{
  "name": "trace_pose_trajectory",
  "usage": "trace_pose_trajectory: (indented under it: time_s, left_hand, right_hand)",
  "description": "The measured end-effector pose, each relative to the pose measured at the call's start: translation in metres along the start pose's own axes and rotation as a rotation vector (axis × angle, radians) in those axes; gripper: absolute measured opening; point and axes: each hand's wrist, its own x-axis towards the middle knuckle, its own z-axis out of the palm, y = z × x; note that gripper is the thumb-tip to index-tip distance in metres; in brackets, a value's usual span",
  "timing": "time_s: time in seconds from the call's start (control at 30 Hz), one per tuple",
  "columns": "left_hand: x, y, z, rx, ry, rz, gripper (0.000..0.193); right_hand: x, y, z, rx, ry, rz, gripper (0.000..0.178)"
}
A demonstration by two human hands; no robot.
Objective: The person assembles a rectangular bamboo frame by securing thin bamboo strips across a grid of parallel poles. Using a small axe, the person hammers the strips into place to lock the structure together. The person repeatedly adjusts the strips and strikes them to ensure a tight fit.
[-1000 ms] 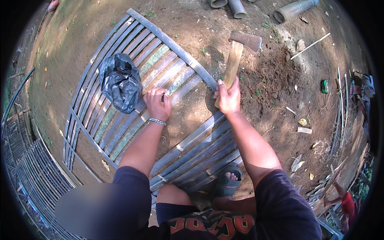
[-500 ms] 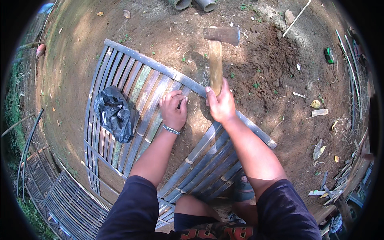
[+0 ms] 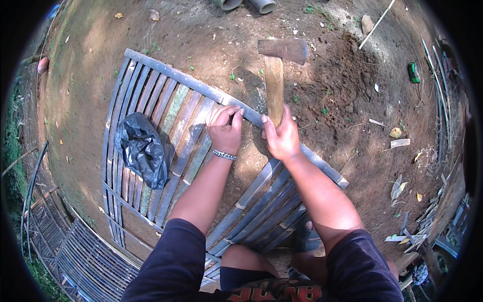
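My right hand (image 3: 282,137) is wrapped round the wooden handle of a hatchet (image 3: 274,85). The hatchet's rusty metal head is up and away from me, over the bare soil. My left hand (image 3: 225,128) is closed, thumb and fingertips brought together at the top rail of a slatted bamboo panel (image 3: 186,80). Whatever lies in that pinch, if anything, is too small to make out. The panel has a wide gap between its slats beneath my hands. On its left slats rests a crumpled black plastic bag (image 3: 143,151).
Dug-up soil (image 3: 344,80) lies beyond the panel at the right. A green tape measure (image 3: 413,72) sits farther right, near thin poles (image 3: 438,90). Two pipe-like tubes (image 3: 262,6) show at the far edge. Another slatted bamboo piece (image 3: 95,256) is at the lower left.
My left hand has shifted up and right to the top rail, its fingers drawing together. The hatchet has come slightly nearer, still in my right hand.
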Motion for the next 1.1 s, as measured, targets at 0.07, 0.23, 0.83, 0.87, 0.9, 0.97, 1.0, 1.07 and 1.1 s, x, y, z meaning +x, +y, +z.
trace_pose_trajectory:
  time_s: [0.07, 0.23, 0.83, 0.87, 0.9, 0.97, 1.0, 1.07, 1.1]
  left_hand:
    - [0.001, 0.002, 0.001, 0.053, -0.012, 0.047, 0.008]
    - [0.0, 0.002, 0.004, 0.039, 0.026, 0.049, 0.008]
    - [0.002, -0.012, 0.008, 0.013, 0.046, 0.021, 0.011]
    - [0.003, -0.013, 0.006, 0.027, 0.035, 0.044, 0.012]
    - [0.002, -0.012, 0.006, 0.007, 0.029, 0.012, 0.012]
    - [0.001, -0.012, 0.006, -0.028, 0.021, -0.049, 0.013]
    - [0.002, -0.013, 0.006, -0.026, 0.019, -0.033, 0.015]
    - [0.002, -0.012, 0.005, -0.03, 0.011, -0.043, 0.015]
    - [0.002, -0.012, 0.006, -0.033, 0.008, -0.049, 0.016]
  right_hand:
    - [0.0, 0.002, -0.002, -0.026, 0.003, -0.011, 0.051]
    - [0.0, 0.001, -0.002, -0.053, -0.001, 0.001, 0.05]
    - [-0.001, 0.0, 0.0, -0.067, 0.05, -0.061, 0.056]
    - [-0.001, 0.0, 0.0, -0.047, 0.041, -0.044, 0.055]
    - [-0.001, -0.001, 0.0, -0.047, 0.041, -0.049, 0.055]
    - [-0.001, -0.002, 0.0, -0.045, 0.038, -0.067, 0.055]
    - [-0.001, -0.002, 0.0, -0.035, 0.043, -0.067, 0.056]
    - [-0.001, -0.002, -0.001, -0.048, 0.048, -0.075, 0.055]
    - [-0.001, -0.003, -0.002, -0.055, 0.049, -0.079, 0.055]
